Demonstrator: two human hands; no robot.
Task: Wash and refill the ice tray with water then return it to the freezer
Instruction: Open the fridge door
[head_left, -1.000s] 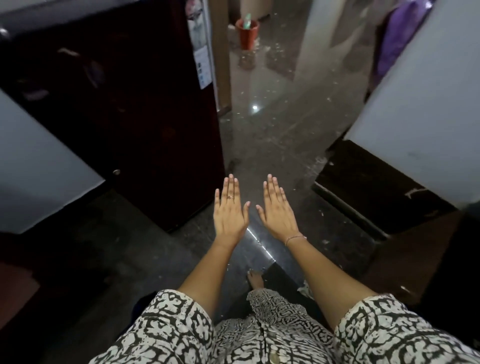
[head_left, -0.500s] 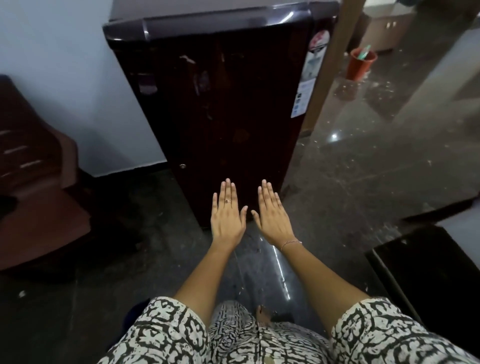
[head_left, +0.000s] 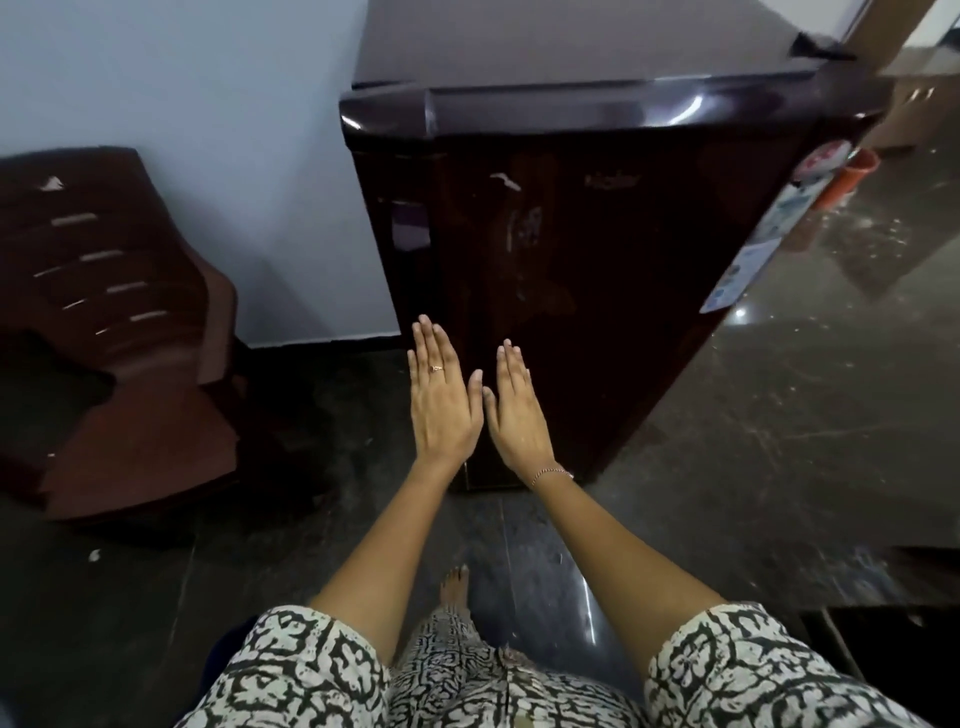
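A dark maroon single-door fridge (head_left: 597, 249) stands ahead of me against the pale wall, its door closed. My left hand (head_left: 441, 400) and my right hand (head_left: 517, 410) are held out flat side by side in front of the lower door, fingers straight, palms down, holding nothing. A ring sits on my left hand and a thin bracelet on my right wrist. No ice tray is in view.
A brown plastic chair (head_left: 114, 332) stands to the left against the wall. Stickers (head_left: 753, 249) run down the fridge's right edge, and an orange bucket (head_left: 852, 176) sits behind it. Dark polished floor (head_left: 805, 426) spreads to the right. My bare foot (head_left: 456, 587) shows below.
My view has swung left and closer to the fridge, which now fills the centre. The chair has come into view. Both hands stay flat and empty, now nearer together.
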